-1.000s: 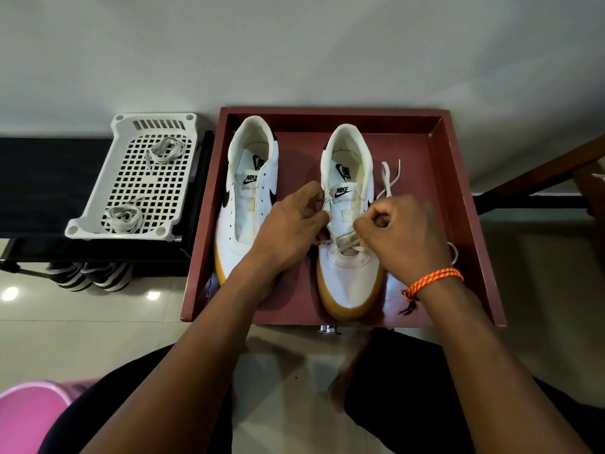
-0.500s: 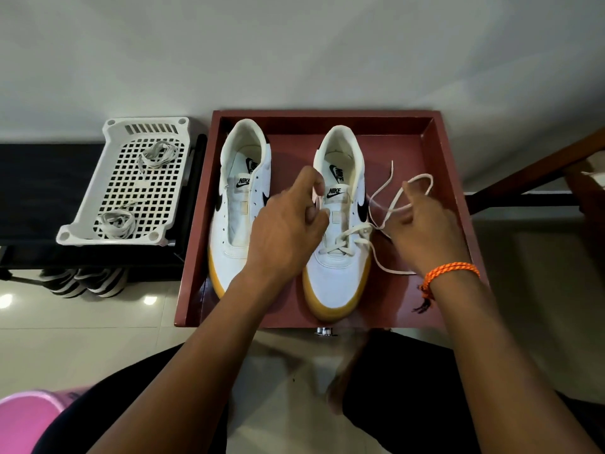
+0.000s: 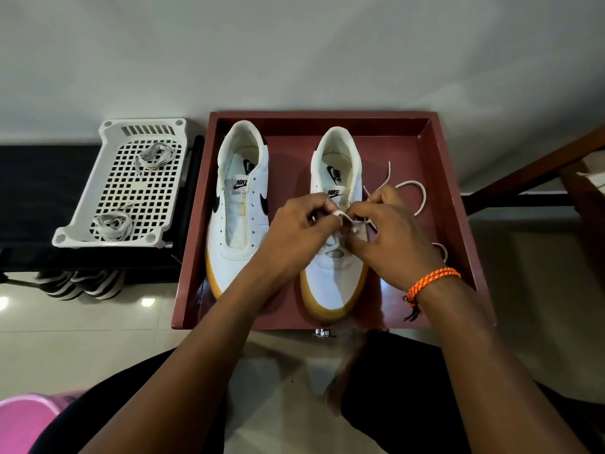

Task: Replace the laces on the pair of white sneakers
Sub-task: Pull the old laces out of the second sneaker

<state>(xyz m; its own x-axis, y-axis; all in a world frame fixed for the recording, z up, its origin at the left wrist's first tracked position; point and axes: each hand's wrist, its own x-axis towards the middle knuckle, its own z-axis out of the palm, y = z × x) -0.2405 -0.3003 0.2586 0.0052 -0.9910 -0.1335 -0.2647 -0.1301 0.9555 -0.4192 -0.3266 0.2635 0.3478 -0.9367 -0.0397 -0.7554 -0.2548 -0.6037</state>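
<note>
From the head view I see a shallow dark-red wooden tray on the floor against the wall, with a pair of white leather sneakers with gum-yellow soles lying in it side by side, heels toward the wall. The left white sneaker has bare eyelets and no lace. The right white sneaker sits under both hands, with an off-white flat lace crossed through its lowest eyelets. My left hand has its fingers curled and pinches a short stretch of that lace over the tongue; my right hand, with a braided orange wristband, also pinches the lace, its fingertips almost touching those of the left. Loose loops of the lace trail onto the tray floor to the right of the shoe. Left of the tray, a white perforated plastic basket rests on a black bench and holds two coiled bundles of grey-white laces. A pink plastic tub shows at the lower left corner.
</note>
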